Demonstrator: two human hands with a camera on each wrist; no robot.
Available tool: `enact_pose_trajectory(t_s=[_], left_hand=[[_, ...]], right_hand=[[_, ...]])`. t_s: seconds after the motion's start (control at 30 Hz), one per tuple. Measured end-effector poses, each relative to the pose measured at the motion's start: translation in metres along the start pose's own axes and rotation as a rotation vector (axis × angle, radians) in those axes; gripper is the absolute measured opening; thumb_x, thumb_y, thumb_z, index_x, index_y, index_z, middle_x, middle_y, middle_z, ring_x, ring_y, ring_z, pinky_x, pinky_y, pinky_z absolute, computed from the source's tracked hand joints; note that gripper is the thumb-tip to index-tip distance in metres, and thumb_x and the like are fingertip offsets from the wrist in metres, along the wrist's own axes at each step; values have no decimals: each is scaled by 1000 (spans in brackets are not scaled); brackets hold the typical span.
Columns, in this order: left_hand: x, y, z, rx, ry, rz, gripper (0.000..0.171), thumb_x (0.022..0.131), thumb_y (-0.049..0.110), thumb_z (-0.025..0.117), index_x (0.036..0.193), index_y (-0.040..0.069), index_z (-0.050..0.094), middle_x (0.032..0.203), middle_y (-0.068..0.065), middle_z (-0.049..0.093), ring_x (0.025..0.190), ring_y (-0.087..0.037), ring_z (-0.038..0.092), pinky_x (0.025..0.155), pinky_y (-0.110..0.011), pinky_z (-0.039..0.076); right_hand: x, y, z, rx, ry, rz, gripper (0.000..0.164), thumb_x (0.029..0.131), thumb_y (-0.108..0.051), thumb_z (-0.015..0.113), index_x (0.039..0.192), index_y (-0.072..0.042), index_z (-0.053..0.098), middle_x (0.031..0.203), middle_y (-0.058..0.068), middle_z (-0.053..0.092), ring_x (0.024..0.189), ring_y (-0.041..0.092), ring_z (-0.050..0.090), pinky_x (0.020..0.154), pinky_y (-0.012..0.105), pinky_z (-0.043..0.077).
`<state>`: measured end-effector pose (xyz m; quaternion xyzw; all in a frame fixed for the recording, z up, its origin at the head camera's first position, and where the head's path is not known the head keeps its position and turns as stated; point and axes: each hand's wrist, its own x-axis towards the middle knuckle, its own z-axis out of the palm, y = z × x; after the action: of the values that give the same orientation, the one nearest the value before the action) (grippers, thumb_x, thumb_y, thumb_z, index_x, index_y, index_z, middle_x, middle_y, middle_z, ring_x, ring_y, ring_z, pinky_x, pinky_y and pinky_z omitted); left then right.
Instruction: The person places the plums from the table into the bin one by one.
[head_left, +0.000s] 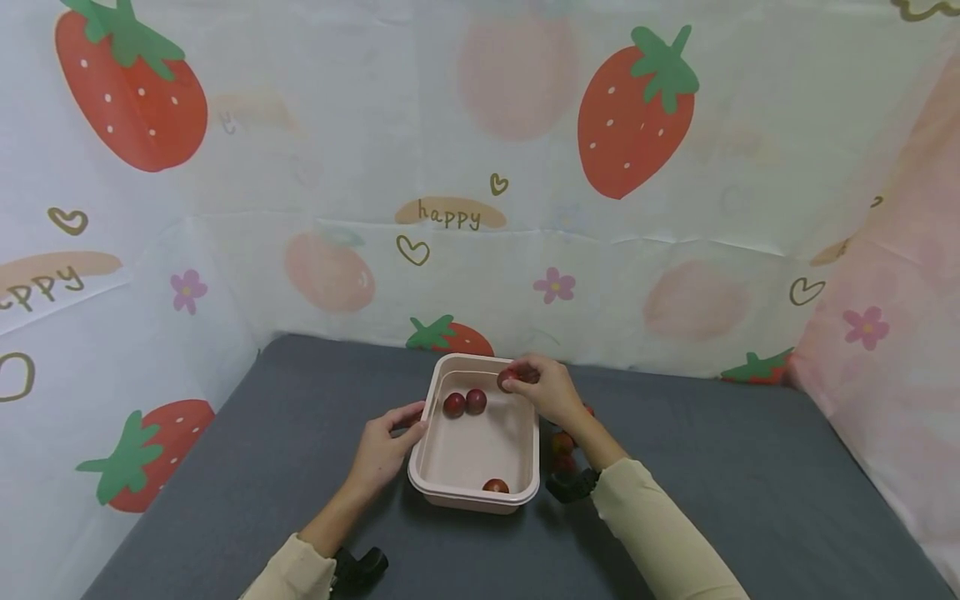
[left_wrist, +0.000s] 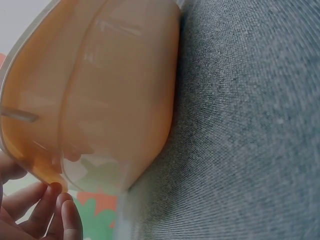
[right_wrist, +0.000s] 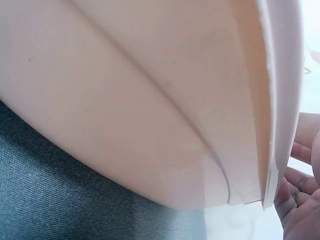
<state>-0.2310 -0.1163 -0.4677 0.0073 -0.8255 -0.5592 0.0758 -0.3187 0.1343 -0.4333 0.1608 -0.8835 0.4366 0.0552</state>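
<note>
box (head_left: 472, 454) holds two red fruits (head_left: 453, 406) at 11 o'clock, third fruit (head_left: 495, 485) at 5. left hand (head_left: 381, 446), fingers gripping box, at 9; right hand (head_left: 551, 390) pinches fourth fruit (head_left: 505, 381) at 1.

Tabletop (head_left: 750, 467): dark grey, woven texture plain in both wrist views; far corners narrower than the near side. Pale cloth backdrop (head_left: 360, 158) stands behind it and along the left; cloth on the right (head_left: 892, 283) tinted pink. A long horizontal crease (head_left: 525, 230) crosses the rear section, with slight rippling. Print: large red strawberries (head_left: 637, 125) with green leaves, two low ones cut off by the table's back edge; faded peach-coloured fruit (head_left: 330, 271); pinkish-purple flowers (head_left: 555, 285); outlined hearts (head_left: 413, 250); "happy" lettering (head_left: 450, 213) on tan patches. Light soft, diffuse; tabletop shadows blurred.
</note>
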Motion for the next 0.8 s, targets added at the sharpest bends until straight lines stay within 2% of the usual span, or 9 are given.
enact_pose_trajectory(t_s=[0.37,0.8], left_hand=[[-2,1,-1,-4,-4,28,37,93,15,65,127,2,63,115,-17,69,112,-29,60,97,-47,48],[-2,1,-1,4,-5,10,37,93,16,65,128,4,63,115,-16,69,114,-29,59,98,-48,46]], right_hand=[[-2,0,2,-41,30,-17,29,84,-19,76,104,1,69,99,15,73,88,27,70,80,39,57],[-2,4,3,-16,44,-17,26,84,-19,76,102,0,71,96,14,73,85,25,69,77,38,56]])
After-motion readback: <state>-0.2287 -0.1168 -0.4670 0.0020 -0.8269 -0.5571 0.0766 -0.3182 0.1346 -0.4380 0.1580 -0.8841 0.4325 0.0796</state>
